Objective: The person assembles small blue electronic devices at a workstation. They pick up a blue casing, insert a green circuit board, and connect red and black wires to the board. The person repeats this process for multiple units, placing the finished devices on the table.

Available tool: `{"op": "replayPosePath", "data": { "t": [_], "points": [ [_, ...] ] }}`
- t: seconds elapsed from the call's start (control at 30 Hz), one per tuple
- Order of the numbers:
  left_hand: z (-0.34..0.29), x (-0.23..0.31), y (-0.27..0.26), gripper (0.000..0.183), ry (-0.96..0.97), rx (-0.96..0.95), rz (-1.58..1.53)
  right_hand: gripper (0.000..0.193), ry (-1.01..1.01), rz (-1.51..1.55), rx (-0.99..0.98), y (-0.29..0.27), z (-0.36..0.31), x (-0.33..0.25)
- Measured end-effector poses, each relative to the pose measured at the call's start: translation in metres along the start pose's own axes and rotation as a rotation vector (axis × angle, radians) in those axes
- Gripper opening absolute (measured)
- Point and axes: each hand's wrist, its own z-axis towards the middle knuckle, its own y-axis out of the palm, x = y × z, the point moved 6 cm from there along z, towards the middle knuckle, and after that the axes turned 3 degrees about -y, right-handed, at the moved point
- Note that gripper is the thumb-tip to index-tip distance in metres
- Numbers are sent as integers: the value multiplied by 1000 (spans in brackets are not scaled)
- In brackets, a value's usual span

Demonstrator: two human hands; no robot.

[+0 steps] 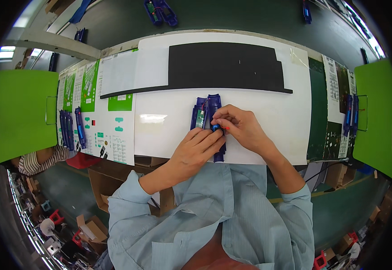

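Two dark blue plastic housing halves lie side by side on the white work sheet in front of me. The left half [194, 118] carries a green circuit board [200, 118] with thin wires; the right half [214, 103] is partly covered by my hands. My left hand [197, 147] grips the lower part of the housing, its fingertips against a small shiny blue cylinder [216, 128]. Above that cylinder, my right hand [241, 126] is closed in a pinch. A bit of red wire [226, 128] shows beside its fingers; what the fingertips hold is too small to tell.
A black foam strip [225, 67] lies beyond the housing. More blue housings [80, 128] rest at the left, others [348, 114] at the right near green panels [378, 121]. An opened housing [161, 12] sits on the dark far surface. Another person's striped sleeve [40, 162] shows at left.
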Motion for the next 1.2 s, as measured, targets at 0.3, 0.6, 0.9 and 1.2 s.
{"op": "replayPosePath", "data": {
  "t": [0.3, 0.6, 0.9, 1.2],
  "points": [
    [-2, 1, 7, 44, -71, 77, -61, 14, -117, -103, -25, -1, -2, 1],
    [-1, 0, -1, 41, -103, 96, -154, 21, -353, -153, -140, -11, -6, -2],
    [-4, -28, -22, 39, -415, 290, -284, 31, -212, -132, -109, 1, -3, -17],
    [-4, -35, -5, 46, -467, 286, -478, 50, -145, -47, -7, 10, -5, -14]
  ]
}}
